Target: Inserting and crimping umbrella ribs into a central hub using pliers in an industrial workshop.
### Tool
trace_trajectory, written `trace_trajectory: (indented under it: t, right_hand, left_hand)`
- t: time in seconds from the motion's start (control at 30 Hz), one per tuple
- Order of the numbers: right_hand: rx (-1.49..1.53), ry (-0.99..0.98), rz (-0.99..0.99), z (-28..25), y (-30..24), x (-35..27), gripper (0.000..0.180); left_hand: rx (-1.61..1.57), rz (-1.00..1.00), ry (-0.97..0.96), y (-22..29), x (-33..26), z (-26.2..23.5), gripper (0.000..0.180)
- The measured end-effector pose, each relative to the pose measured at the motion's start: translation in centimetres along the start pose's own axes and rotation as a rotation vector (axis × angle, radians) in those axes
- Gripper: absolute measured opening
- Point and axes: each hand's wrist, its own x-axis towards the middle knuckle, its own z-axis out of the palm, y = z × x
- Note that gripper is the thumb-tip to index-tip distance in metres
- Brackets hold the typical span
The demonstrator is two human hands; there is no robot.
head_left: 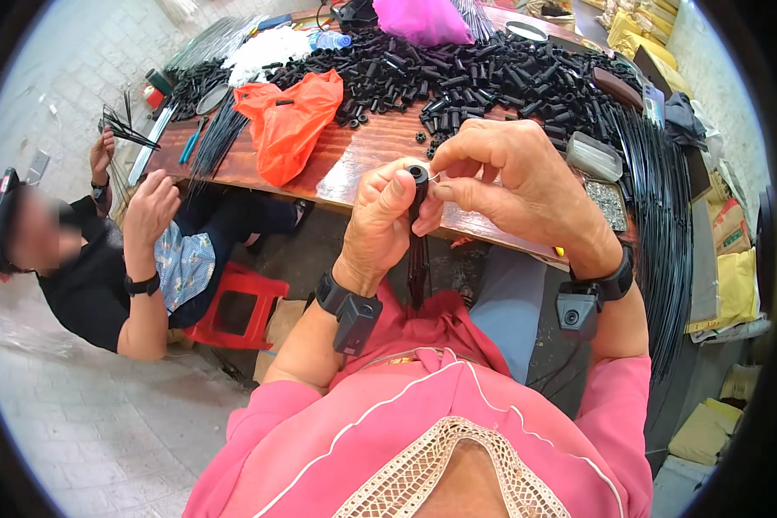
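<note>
Both hands are up in front of the chest, just off the near edge of the worktop (354,164), and the work is right between them. The left hand (380,220) has its grip clamped on a small black tube cap (419,175), thumb and fingers wrapped round it with the open end facing up. Below it a bundle of thin black strands (418,259) hangs down toward the lap. The right hand (509,177) is pinched shut, thumb against forefinger, right at the cap's rim; it seems to hold something fine there, though what exactly is too small to tell. This looks like the threading or seating step, feeding the strands into the cap. The next move, I'd judge, calls for a steady left hold and a small, exact push or pull from the right fingertips, kept in line with the cap's hole. Behind, a big heap of black caps (475,73) covers the worktop, with an orange plastic bag (289,121) beside it. At the left a seated co-worker (104,276) handles strands too.
</note>
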Motion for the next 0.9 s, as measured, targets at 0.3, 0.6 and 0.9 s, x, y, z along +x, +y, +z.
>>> trace_trajectory:
  t: [0.3, 0.6, 0.9]
  right_hand:
    - [-0.243, 0.171, -0.236, 1.4, 0.8, 0.5, 0.014]
    - [-0.639, 0.111, 0.182, -0.2, 6.6, -6.6, 0.040]
    - [-0.857, -0.253, 0.809, 1.0, 10.2, -10.6, 0.096]
  left_hand:
    - [-0.059, -0.005, -0.031, 0.0, 0.2, -0.9, 0.044]
    - [0.257, -0.003, -0.022, 2.5, -1.0, -1.4, 0.047]
    - [0.218, 0.068, -0.065, 4.7, -1.1, -1.3, 0.047]
